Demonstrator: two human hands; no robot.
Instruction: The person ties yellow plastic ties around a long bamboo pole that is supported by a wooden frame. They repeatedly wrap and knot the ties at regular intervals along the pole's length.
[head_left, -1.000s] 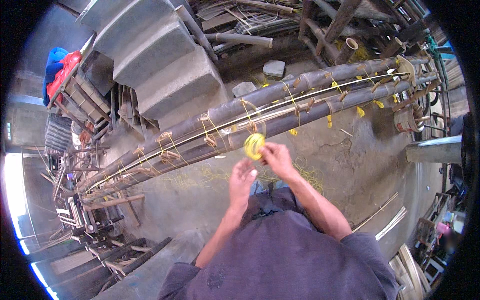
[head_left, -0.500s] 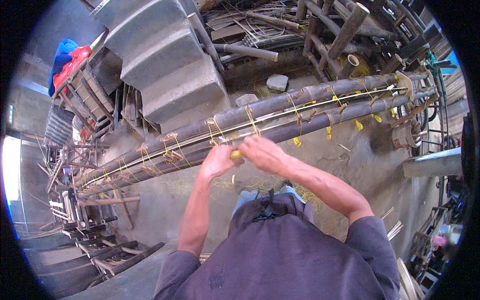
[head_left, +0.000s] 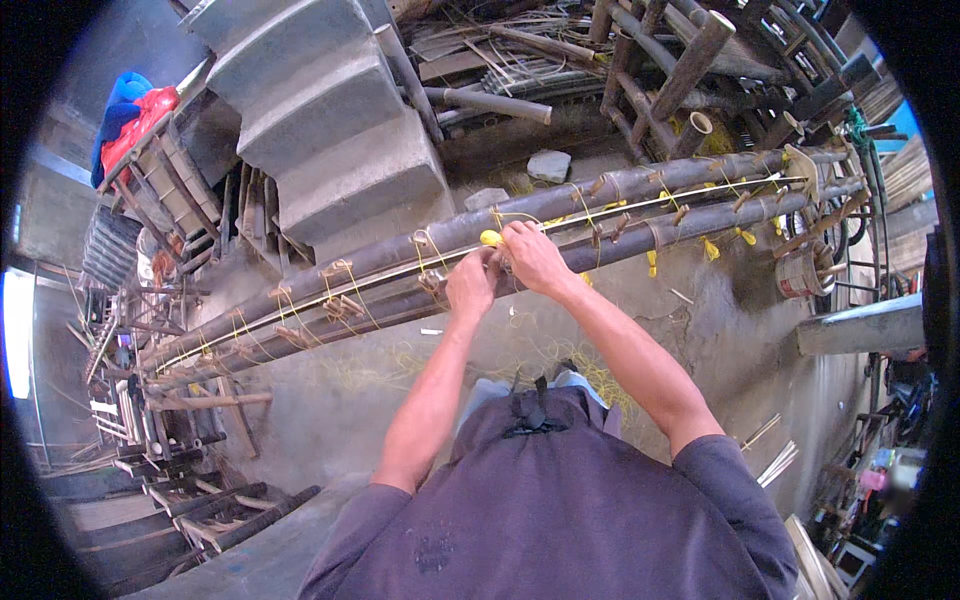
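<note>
A long frame of two dark bamboo poles crosses in front of me, the far pole [head_left: 375,254] and the near pole [head_left: 390,312], with thin pale strips [head_left: 385,275] running between them. Wooden pegs and loops of yellow string tie it at intervals. My right hand [head_left: 536,262] is over the gap, its fingers closed at a small bundle of yellow string [head_left: 490,238] beside the far pole. Close against it, my left hand [head_left: 472,285] has its fingers pinched together by the near pole; what they hold is hidden.
Concrete steps [head_left: 340,130] rise beyond the frame, with a loose stone [head_left: 548,166] to their right. More yellow bundles [head_left: 710,248] hang from the right part of the poles. Tangled yellow string [head_left: 560,365] lies on the floor near me. A bucket [head_left: 800,275] stands at the right end.
Both hands have moved away from me and slightly right, from in front of the near pole to over the frame. The yellow string bundle has moved with them to the far pole.
</note>
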